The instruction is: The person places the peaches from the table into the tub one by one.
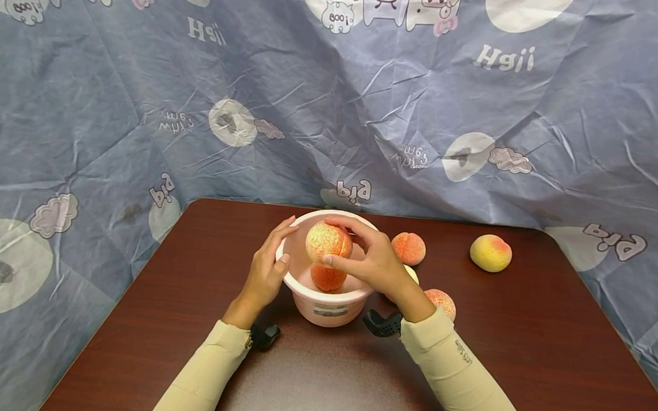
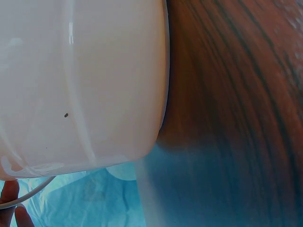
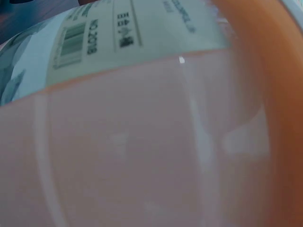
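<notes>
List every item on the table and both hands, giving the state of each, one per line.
Pink plastic bowl: upright, holds one peach.
Speckled peach in right hand: held above the bowl.
Peach in bowl: resting inside.
Left hand: fingers straight, resting on the bowl's rim.
Right hand: grips the speckled peach.
Yellow-pink peach: lying alone on the brown table.

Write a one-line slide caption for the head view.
Right hand holds a peach over a pink bowl; left hand touches the bowl's side.
</notes>
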A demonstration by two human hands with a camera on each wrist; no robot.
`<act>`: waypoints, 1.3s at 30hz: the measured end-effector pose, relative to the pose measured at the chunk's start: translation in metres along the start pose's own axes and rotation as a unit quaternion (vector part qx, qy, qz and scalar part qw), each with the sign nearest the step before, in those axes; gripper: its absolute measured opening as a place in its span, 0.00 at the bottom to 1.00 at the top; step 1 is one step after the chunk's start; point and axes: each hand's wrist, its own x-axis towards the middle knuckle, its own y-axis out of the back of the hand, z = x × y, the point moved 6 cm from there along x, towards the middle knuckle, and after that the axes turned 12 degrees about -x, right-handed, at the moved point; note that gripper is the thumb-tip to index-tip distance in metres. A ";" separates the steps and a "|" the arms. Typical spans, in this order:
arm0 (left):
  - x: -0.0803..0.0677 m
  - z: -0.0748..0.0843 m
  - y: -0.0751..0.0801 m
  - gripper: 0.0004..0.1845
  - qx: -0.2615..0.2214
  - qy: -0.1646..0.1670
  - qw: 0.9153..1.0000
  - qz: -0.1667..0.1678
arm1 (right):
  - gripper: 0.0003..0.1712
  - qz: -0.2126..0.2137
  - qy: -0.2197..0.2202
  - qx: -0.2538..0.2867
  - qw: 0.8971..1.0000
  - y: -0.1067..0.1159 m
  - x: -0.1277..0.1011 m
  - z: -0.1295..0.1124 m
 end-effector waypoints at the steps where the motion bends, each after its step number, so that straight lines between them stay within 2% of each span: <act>1: 0.000 0.000 0.000 0.30 0.001 0.000 1.000 0.000 | 0.31 -0.004 -0.005 0.001 1.000 0.000 0.000 0.001; 9: 0.000 -0.001 -0.001 0.29 -0.003 -0.004 1.000 0.002 | 0.32 -0.036 -0.021 -0.016 0.999 -0.001 -0.001 0.005; 14: 0.000 -0.001 0.000 0.32 0.001 -0.004 1.000 0.004 | 0.32 -0.057 -0.012 -0.060 0.996 -0.004 0.000 0.005; 22: 0.000 -0.001 -0.001 0.37 0.006 0.001 1.000 0.002 | 0.34 -0.056 0.013 -0.100 0.993 -0.013 0.001 0.036; 28: 0.001 0.000 -0.001 0.36 0.007 0.000 1.000 0.003 | 0.34 -0.063 0.029 -0.113 0.991 -0.013 0.000 0.039; 39: 0.000 0.002 -0.001 0.31 0.004 0.005 1.000 -0.002 | 0.33 -0.071 0.033 -0.130 0.988 -0.016 0.000 0.038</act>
